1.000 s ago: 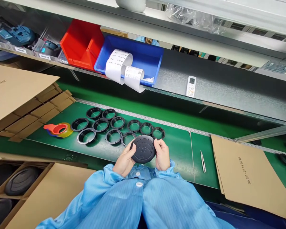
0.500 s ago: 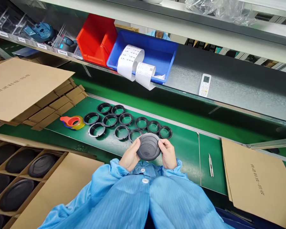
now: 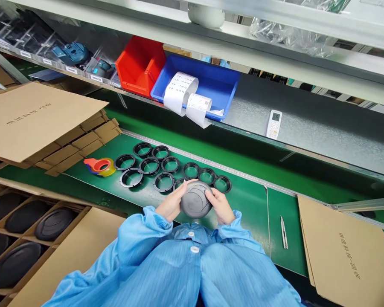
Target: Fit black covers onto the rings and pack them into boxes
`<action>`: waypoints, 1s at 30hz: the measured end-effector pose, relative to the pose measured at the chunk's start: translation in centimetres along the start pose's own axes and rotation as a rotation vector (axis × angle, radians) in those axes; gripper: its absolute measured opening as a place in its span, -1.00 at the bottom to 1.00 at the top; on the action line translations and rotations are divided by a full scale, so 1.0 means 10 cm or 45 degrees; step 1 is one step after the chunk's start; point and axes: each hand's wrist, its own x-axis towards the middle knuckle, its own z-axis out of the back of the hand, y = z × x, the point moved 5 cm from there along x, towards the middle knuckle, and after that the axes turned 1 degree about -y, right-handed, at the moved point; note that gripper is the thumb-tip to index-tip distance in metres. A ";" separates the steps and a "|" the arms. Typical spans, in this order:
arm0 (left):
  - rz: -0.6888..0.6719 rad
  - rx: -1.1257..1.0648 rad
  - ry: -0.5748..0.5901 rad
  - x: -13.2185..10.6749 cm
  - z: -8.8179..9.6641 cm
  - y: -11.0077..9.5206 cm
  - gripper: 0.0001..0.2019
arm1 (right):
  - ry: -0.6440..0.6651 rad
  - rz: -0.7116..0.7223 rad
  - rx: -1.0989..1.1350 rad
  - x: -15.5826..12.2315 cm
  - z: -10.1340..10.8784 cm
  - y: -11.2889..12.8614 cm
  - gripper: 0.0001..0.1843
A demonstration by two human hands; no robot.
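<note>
The left hand [image 3: 173, 202] and right hand [image 3: 222, 205] curl their fingers closed around opposite sides of a dark-grey, round plastic disc [image 3: 196, 204] above the green tabletop [image 3: 243, 204]. Handling of this one looks unfinished; similar discs already fill compartments of the brown cardboard carton [image 3: 67, 251]. Black plastic rings [image 3: 164, 175] lie just beyond, one partly hidden by the left hand; a slim silver cutter [image 3: 284, 232] lies rightward.

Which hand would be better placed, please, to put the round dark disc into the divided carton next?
Probably the left hand: it holds the round dark disc on the side nearer the divided carton, with the right hand farther away.
</note>
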 end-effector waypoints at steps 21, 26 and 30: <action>0.029 -0.521 0.263 -0.20 0.12 0.06 -0.25 | -0.100 0.618 -0.703 -0.25 -0.18 0.37 -0.61; 0.179 -0.552 0.280 -0.23 0.07 0.26 -0.34 | 0.060 0.849 -1.025 -0.26 -0.25 0.49 -0.59; 0.238 -0.509 0.286 -0.21 0.03 0.33 -0.35 | 0.128 0.848 -1.012 -0.24 -0.22 0.42 -0.54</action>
